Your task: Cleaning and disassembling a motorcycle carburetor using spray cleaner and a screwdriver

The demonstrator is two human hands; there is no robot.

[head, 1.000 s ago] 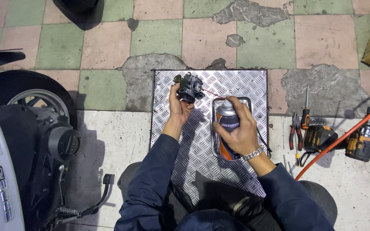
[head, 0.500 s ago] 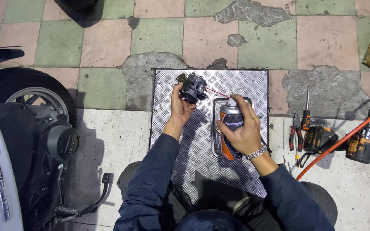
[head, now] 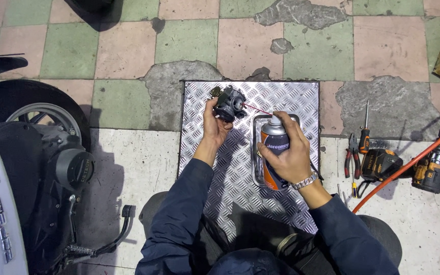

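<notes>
Over the chequered metal plate (head: 291, 102), the right hand (head: 287, 153) wraps its fingers around an orange-and-grey spray can (head: 273, 158), hiding most of its label; beyond, left hand (head: 215, 125) fingers clamp a dark carburettor (head: 228, 103), details indistinct.

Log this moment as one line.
left hand: holds carburetor | right hand: holds spray can, straw at carburetor | under: checker plate

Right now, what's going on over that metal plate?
A person sits over a diamond-pattern metal plate on the tiled floor. The left hand holds up a small dark engine part. The right hand grips an orange and grey spray can, its thin red straw aimed at the part. Pliers, a screwdriver and a cordless drill lie on the right, and a scooter's wheel stands on the left.
</notes>
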